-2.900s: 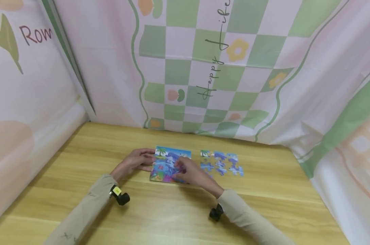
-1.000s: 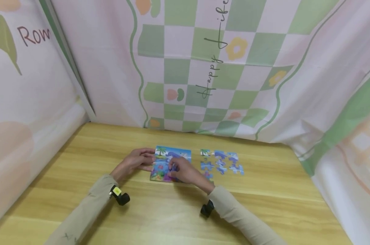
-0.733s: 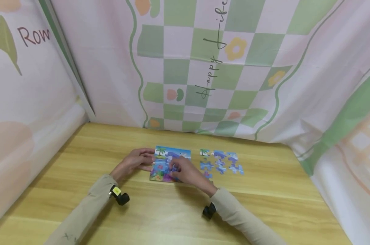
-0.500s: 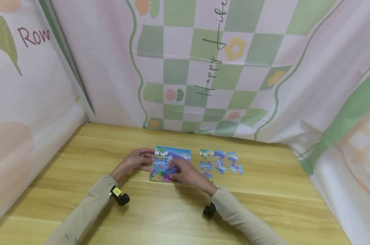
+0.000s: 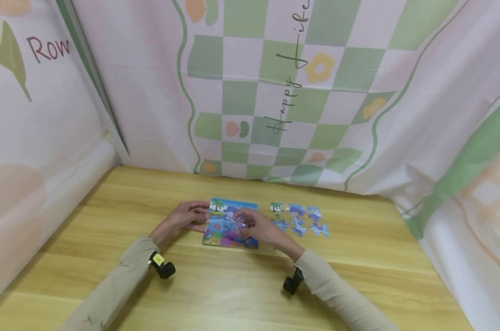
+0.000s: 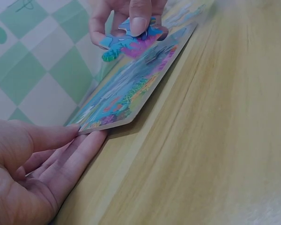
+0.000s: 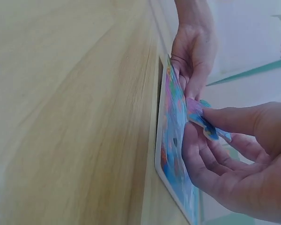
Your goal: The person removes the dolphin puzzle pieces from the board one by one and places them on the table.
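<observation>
My left hand (image 5: 187,216) pinches the left edge of a flat dolphin-picture puzzle board (image 5: 216,236). In the left wrist view its thumb is at the top edge, with fingers beneath. My right hand (image 5: 260,227) is over the right half of the board. Between thumb and fingers it holds a jigsaw piece (image 6: 131,43), blue with purple coral and a green end. In the right wrist view the piece (image 7: 200,119) is tilted, close above the board's surface. The right hand hides part of the dolphin picture in the head view.
Several loose jigsaw pieces (image 5: 297,220) lie spread on the wooden table (image 5: 216,289), right of the board. The right forearm passes in front of the nearest ones. A checked curtain (image 5: 274,105) hangs behind the table, and more fabric covers both sides.
Since half a second ago, my right hand has shifted slightly right and back, uncovering the board's lower right corner. My left hand stays at the board's edge.
</observation>
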### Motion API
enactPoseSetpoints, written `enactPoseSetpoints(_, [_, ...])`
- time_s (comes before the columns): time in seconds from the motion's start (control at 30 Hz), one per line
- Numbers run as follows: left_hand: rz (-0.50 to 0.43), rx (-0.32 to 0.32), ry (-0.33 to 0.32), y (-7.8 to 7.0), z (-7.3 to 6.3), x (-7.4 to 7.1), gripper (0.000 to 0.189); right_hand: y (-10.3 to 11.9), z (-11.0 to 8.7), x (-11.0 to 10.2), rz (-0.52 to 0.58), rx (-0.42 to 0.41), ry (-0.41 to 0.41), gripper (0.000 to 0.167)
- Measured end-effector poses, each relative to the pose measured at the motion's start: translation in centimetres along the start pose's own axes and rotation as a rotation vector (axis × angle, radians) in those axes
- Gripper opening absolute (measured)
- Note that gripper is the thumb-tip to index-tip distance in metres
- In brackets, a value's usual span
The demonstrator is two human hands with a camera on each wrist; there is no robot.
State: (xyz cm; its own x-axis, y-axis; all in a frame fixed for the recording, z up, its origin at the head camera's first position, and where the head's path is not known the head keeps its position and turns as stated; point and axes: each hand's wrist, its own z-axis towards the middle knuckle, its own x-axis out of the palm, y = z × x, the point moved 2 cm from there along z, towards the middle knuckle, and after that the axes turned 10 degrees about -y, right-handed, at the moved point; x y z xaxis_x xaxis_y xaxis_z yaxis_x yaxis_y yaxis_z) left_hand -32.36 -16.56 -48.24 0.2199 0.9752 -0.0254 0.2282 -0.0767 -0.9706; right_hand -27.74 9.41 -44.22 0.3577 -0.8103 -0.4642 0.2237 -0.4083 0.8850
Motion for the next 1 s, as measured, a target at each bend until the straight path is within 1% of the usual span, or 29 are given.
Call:
enactPoseSetpoints(0.07, [0.0,-0.001,-0.003,-0.1,0.0,0.0,0.054,-0.1,-0.1,-0.4,0.027,0.004,-0.007,0.03])
enactPoseSetpoints(0.13, [0.001,0.001,-0.003,-0.2,0.0,0.0,0.054,-0.2,-0.3,-0.8,0.033,-0.005,-0.017,0.031])
enactPoseSetpoints(0.37, [-0.002,0.004,0.001,0.0,0.0,0.0,0.054,-0.5,-0.7,-1.8,0.007,-0.029,-0.018,0.031])
enactPoseSetpoints(0.53, [-0.007,0.009,0.005,0.0,0.1,0.0,0.054,-1.1,-1.2,-2.7,0.02,0.006,-0.027,0.031])
enactPoseSetpoints(0.63, [-0.009,0.014,0.004,0.0,0.1,0.0,0.054,-1.3,-1.8,-3.6,0.034,0.025,-0.029,0.033])
enactPoseSetpoints(0.83, [-0.005,0.006,0.002,0.0,0.1,0.0,0.054,-2.2,-2.8,-6.0,0.015,0.027,-0.034,0.038])
enactPoseSetpoints(1.0, [-0.005,0.004,-0.002,0.0,0.1,0.0,0.053,-3.1,-3.3,-8.1,0.025,0.027,-0.029,0.038])
